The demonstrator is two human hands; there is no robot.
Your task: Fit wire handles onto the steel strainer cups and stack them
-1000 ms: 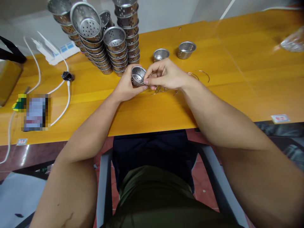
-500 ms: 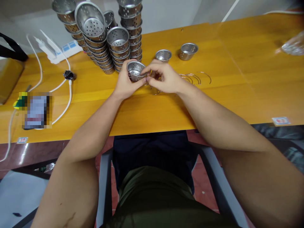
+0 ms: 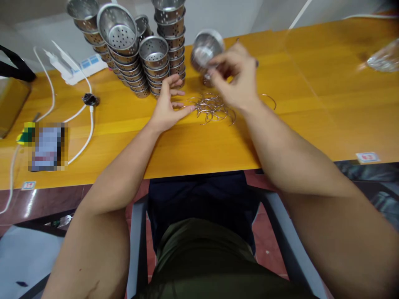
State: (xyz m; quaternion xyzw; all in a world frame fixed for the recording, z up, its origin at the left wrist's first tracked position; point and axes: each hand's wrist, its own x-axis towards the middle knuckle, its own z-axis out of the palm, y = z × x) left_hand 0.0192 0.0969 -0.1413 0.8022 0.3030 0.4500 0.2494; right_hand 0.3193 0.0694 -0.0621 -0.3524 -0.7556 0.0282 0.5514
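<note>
A yellow wooden table (image 3: pixel 311 104) stands against a pale wall (image 3: pixel 224 16). Above it, a blurred metal cup (image 3: pixel 207 43) tilts with its mouth toward the viewer, pinched near its lower right side between the thumb and fingers of the right hand (image 3: pixel 238 74). That hand is raised, its wrist bent slightly, the forearm slanting in from the lower right. Below the cup lies a loose pile of curved wires (image 3: pixel 215 109). The left hand (image 3: pixel 167 104) is beside the pile, fingers spread wide and curved, thumb pointing at the wires' edge; whether it touches them I cannot tell. Farther left rise stacks of metal cups (image 3: pixel 154 62), then a power strip (image 3: pixel 82 68) and a phone (image 3: pixel 46 147).
</note>
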